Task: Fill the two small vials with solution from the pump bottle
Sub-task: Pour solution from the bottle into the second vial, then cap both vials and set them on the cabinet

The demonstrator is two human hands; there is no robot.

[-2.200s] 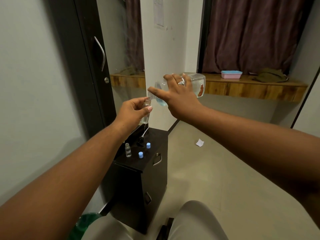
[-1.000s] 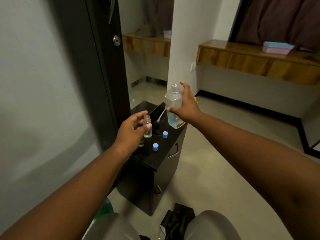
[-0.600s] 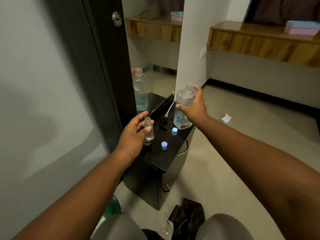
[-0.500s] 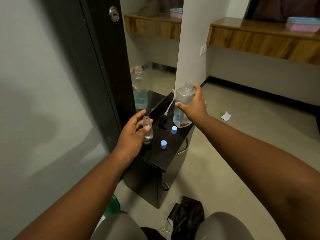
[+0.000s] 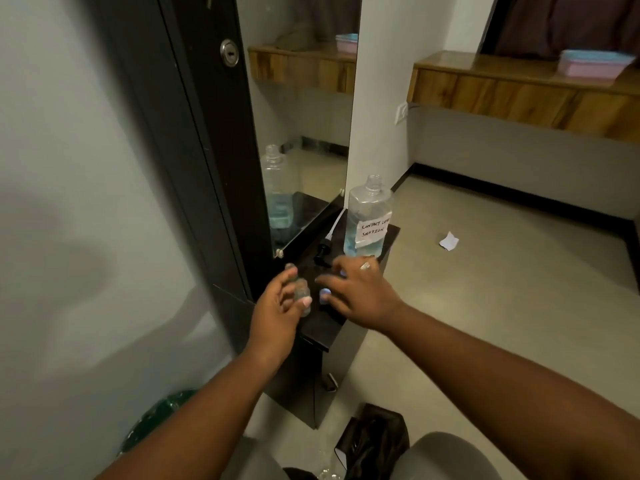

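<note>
Holding a small vial (image 5: 302, 299) upright between thumb and fingers, the left hand (image 5: 277, 317) sits just above the near edge of the black cabinet top (image 5: 320, 329). Head view only, and motion blur smears both hands.

Right hand (image 5: 360, 292): fingers spread, palm down, hovering over a blue cap (image 5: 325, 293); a second cap (image 5: 343, 272) peeks out under the fingers. Nothing gripped that I can see.

Pump bottle (image 5: 369, 218) stands upright at the far end of the top, neck open, released, blue liquid low in the base. Its pump head (image 5: 323, 249) lies on the top beside it.

Second vial (image 5: 289, 268) is mostly hidden behind the left fingers; fill level unreadable on either vial.

Judgement: pouring looks finished for the held vial, capping comes next. Can't confirm the second is filled.
</note>
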